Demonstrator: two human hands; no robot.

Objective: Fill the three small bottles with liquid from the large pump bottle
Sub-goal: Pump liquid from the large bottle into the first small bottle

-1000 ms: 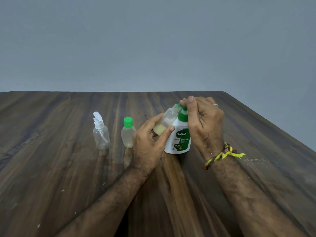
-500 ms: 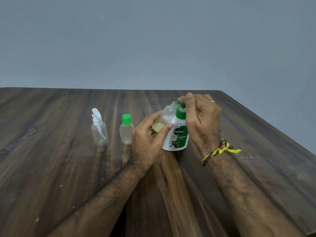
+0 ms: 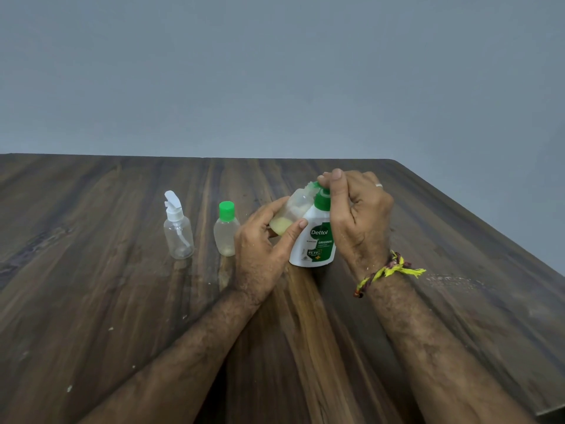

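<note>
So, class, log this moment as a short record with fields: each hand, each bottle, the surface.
left hand: holds small bottle tilted, its mouth at the pump
right hand: fingers curled over the pump head
pump bottle: upright, white and green
small bottle contents: some yellowish liquid
spray bottle: upright, looks empty
green-capped bottle: upright, capped
table: dark wood

Soft, even, rather dim light; a warm sheen streaks the wooden surface (image 3: 305,347) toward 6 o'clock. Shadows are faint. Wide-angle bending shows at the edges; focus is slightly soft throughout.
</note>
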